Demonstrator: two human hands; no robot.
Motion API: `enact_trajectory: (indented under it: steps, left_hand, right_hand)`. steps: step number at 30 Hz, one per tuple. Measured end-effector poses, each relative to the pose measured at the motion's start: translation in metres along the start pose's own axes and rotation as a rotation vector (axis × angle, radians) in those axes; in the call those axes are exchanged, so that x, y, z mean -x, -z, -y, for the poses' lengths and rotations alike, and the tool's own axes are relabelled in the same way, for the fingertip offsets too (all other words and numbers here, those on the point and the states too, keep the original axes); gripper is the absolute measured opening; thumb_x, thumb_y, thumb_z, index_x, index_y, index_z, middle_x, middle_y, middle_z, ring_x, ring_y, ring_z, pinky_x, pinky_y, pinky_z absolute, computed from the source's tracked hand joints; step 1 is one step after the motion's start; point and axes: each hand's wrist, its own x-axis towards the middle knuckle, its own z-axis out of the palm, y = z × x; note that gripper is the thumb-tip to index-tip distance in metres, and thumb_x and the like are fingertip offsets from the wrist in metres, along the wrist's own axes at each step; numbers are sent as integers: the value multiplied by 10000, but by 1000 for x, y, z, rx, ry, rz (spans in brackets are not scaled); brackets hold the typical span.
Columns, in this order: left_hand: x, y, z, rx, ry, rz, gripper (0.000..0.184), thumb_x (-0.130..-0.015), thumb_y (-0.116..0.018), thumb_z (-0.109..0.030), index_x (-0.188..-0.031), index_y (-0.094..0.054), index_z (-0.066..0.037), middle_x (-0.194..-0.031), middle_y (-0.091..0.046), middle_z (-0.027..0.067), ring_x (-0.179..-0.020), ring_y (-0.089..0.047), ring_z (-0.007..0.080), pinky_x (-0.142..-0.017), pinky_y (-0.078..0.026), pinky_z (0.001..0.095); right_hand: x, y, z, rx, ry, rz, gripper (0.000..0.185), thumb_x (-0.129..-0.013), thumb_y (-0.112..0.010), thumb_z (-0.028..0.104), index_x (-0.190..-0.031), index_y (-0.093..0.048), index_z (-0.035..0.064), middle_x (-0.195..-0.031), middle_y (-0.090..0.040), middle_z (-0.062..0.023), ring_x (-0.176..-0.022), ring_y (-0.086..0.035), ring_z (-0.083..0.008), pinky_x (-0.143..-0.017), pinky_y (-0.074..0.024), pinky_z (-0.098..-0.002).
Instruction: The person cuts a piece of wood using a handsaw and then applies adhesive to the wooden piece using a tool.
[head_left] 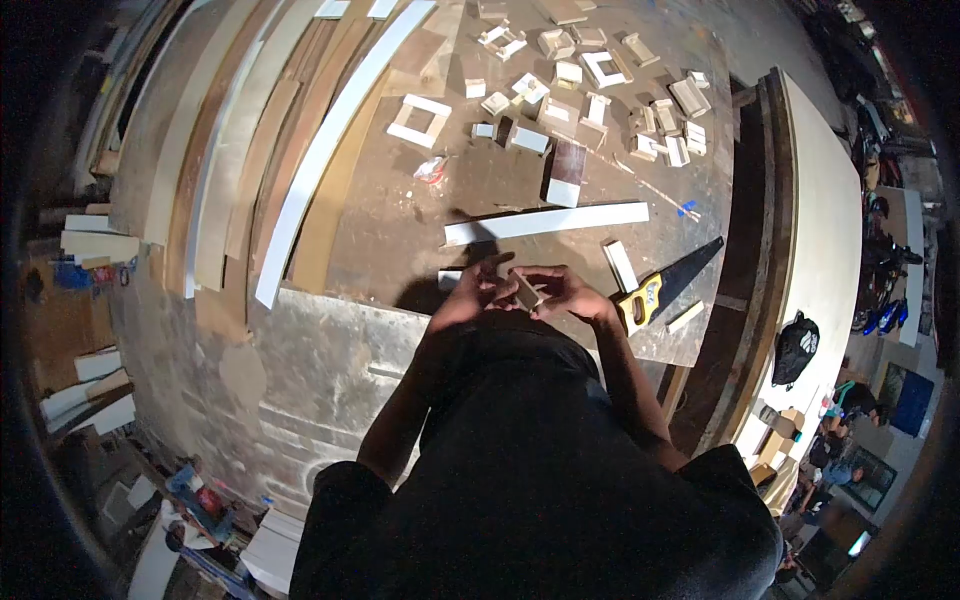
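Close to my body, at the near edge of the worktable, my two hands meet around a small wooden block (525, 293). My right hand (565, 293) pinches it between thumb and fingers. My left hand (480, 290) has its fingers bent around the block's left side, the tips touching it; part of that grip is in shadow. Just beyond the hands lies a long white strip (550, 222). A handsaw with a yellow handle (637, 307) rests to the right, beside a short white-faced wood piece (619, 265). Another small white piece (449, 280) sits by my left hand.
Several small wood blocks and frames (605, 70) are scattered over the far side of the worktable (390, 200). Long boards (330, 150) lie along the left. A crumpled plastic bag (431, 170) is near them. A black bag (796, 348) rests on the pale surface at right.
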Motion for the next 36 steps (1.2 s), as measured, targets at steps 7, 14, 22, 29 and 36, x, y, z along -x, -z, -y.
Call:
enact_trajectory:
  steps: [7, 14, 22, 29, 36]
  left_hand:
    - [12, 62, 68, -1274, -665, -943, 1107, -603, -761, -821, -1231, -559, 68, -1069, -615, 233, -1024, -600, 423, -856, -495, 531]
    - [-16, 44, 87, -1283, -515, -1138, 960, -597, -921, -539, -1232, -526, 63, -1129, -564, 232, -1003, -577, 435, -884, -470, 526]
    - [-2, 9, 38, -892, -791, -616, 704, -639, -913, -153, -1229, -547, -34, -1092, -634, 128, -988, -634, 255, -864, -528, 368]
    - [56, -130, -78, -621, -637, -87, 600, -701, -833, -108, -1270, -650, -57, -1264, -621, 128, -1148, -639, 248, -962, -545, 395]
    - [61, -201, -122, -1024, -904, -51, 651, -664, -873, -210, -1245, -643, -28, -1233, -653, 166, -1113, -673, 306, -939, -569, 441]
  right_hand:
    - [27, 13, -12, -177, -6, -65, 821, -811, -761, 48, -1528, -371, -33, -1405, -541, -184, -965, -689, -234, -836, -598, -372]
    - [47, 22, -15, -118, -22, -164, 813, -822, -750, 7, -1533, -357, -9, -1391, -531, -147, -977, -686, -235, -843, -603, -363]
    - [71, 22, 11, 4, 27, -267, 780, -795, -784, -24, -1490, -432, 6, -1345, -575, -95, -995, -644, -199, -866, -575, -337]
    - [98, 13, 73, 86, 166, -261, 857, -702, -912, 98, -1447, -504, -14, -1399, -577, -129, -1158, -656, -291, -943, -554, -413]
    - [137, -4, 129, 86, 376, -212, 902, -681, -913, 31, -1473, -484, -7, -1425, -531, -134, -1173, -614, -245, -897, -599, -391]
